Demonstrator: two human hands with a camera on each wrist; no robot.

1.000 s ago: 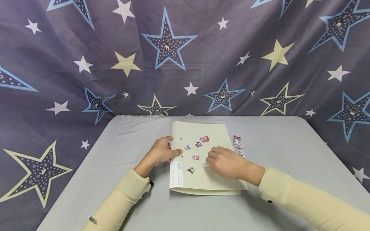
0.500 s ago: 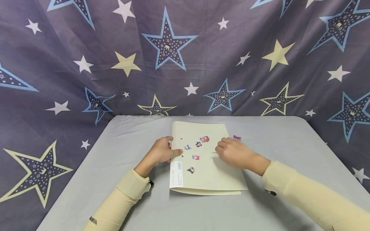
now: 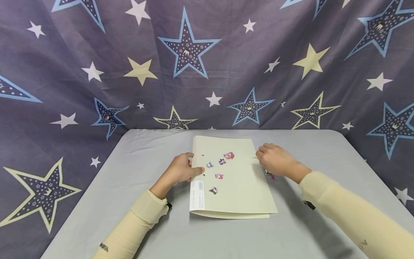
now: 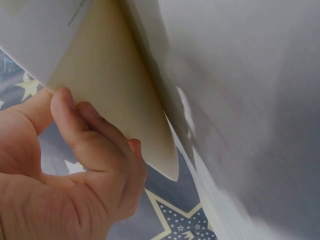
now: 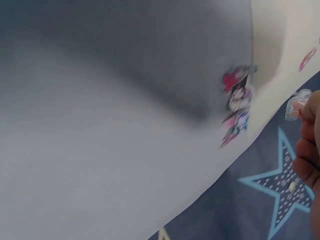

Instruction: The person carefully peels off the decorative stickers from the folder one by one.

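A cream clip file lies on the grey-covered table, with several small cartoon stickers scattered over its cover. My left hand grips the file's spine edge, thumb on top of the cover and fingers curled beneath; the left wrist view shows the fingertips against its underside. Just past the file's right edge, my right hand is raised and pinches a small clear-edged sticker between thumb and finger. Loose stickers lie on the table below that hand, which partly hides them in the head view.
A white label runs along the file's lower left edge. The grey tabletop reaches out on both sides of the file. Behind it hangs a dark curtain printed with stars.
My right hand has moved right and a little farther back, from over the file to beyond its right edge, covering most of the loose stickers. The left hand keeps its place.
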